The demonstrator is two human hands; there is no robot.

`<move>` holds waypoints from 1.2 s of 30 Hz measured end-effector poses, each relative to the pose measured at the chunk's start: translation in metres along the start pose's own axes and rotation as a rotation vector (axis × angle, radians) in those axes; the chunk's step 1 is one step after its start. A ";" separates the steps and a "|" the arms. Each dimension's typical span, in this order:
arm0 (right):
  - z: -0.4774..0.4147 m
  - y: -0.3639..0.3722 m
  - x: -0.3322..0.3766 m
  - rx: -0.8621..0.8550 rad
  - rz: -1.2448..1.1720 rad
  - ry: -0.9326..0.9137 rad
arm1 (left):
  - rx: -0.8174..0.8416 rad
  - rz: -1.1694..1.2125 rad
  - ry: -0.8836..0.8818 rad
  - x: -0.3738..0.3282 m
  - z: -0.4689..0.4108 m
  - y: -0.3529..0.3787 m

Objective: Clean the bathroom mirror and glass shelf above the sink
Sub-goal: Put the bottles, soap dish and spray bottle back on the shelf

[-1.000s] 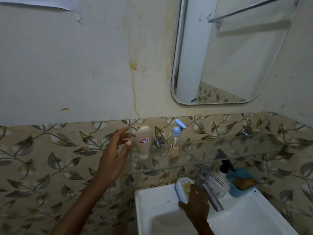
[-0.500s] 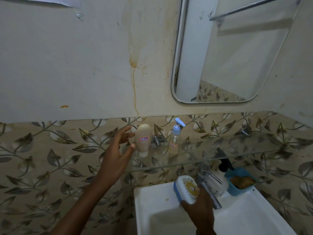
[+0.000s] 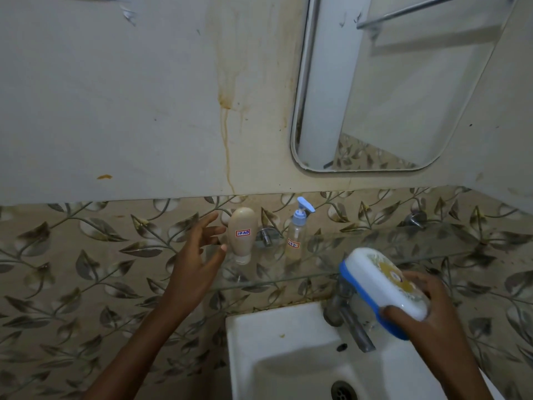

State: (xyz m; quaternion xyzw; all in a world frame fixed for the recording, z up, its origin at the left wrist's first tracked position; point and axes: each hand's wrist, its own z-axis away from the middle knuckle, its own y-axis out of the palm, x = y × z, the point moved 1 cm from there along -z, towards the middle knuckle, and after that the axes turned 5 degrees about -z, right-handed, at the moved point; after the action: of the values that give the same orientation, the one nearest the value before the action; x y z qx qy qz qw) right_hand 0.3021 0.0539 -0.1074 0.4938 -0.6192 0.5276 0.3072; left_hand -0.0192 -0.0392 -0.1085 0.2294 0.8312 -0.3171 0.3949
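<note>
A rounded mirror [image 3: 403, 90] hangs on the stained wall at the upper right. Below it a glass shelf [image 3: 323, 264] runs over the white sink [image 3: 277, 347]. On the shelf stand a beige tube [image 3: 242, 235], cap down, and a clear pump bottle with a blue top [image 3: 295, 232]. My left hand [image 3: 199, 255] is spread open just left of the tube, thumb tip close to its lower side. My right hand [image 3: 427, 310] grips a white soap box with a blue base [image 3: 380, 287], tilted, lifted in front of the shelf's right half above the tap.
A metal tap [image 3: 350, 324] juts over the sink basin, just under the soap box. A shelf bracket [image 3: 266, 235] sits between tube and pump bottle, another [image 3: 415, 219] at the right. Leaf-patterned tiles cover the lower wall. The drain [image 3: 343, 391] is at the bottom.
My right hand has lifted the soap box from beside the tap up and to the right, to shelf height. My left hand stays open next to the tube.
</note>
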 end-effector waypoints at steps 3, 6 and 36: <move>-0.021 0.011 0.017 -0.018 -0.039 -0.097 | 0.003 -0.002 -0.005 0.000 0.001 0.000; -0.051 0.029 0.024 -0.077 0.043 -0.137 | 0.008 -0.007 -0.008 -0.003 0.002 0.000; -0.063 0.001 -0.046 -0.506 -0.254 -0.083 | -0.062 -0.041 0.023 -0.004 -0.007 0.013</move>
State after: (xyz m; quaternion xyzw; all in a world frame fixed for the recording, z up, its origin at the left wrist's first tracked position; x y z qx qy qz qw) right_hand 0.3074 0.1273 -0.1331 0.4962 -0.6765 0.2927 0.4586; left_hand -0.0122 -0.0257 -0.1064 0.2036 0.8496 -0.2966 0.3857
